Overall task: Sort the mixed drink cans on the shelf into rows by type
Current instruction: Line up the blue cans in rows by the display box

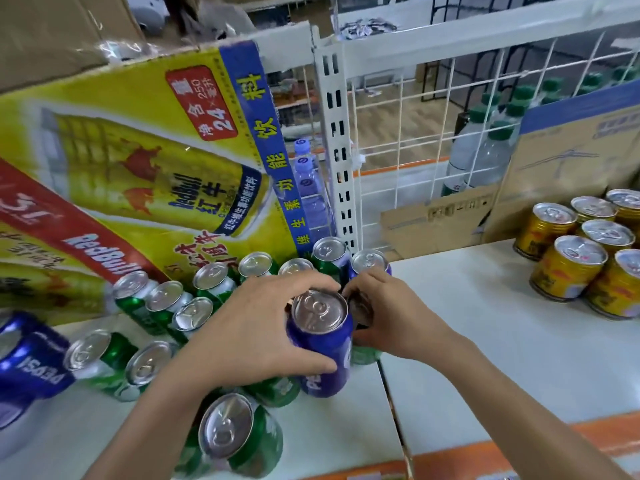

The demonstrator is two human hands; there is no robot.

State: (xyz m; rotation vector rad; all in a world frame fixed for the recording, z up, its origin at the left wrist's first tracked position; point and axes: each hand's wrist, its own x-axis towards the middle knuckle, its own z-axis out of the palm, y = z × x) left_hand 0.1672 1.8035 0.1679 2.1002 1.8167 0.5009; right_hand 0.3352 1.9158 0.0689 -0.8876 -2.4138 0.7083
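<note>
Blue can (320,344) near the middle of the shelf (485,323), hemmed in by green cans (156,306), clasped round its side by left grip (263,327). Right grip (391,317) curled over a dark can (362,308) just beside; type unclear. Best lifted straight up, sparing the neighbours, then set beside the other blue cans (31,362) far left.

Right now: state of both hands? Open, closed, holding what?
Left hand: grips the blue Pepsi can round its side.
Right hand: fingers curled round a dark can, which is mostly hidden.
</note>
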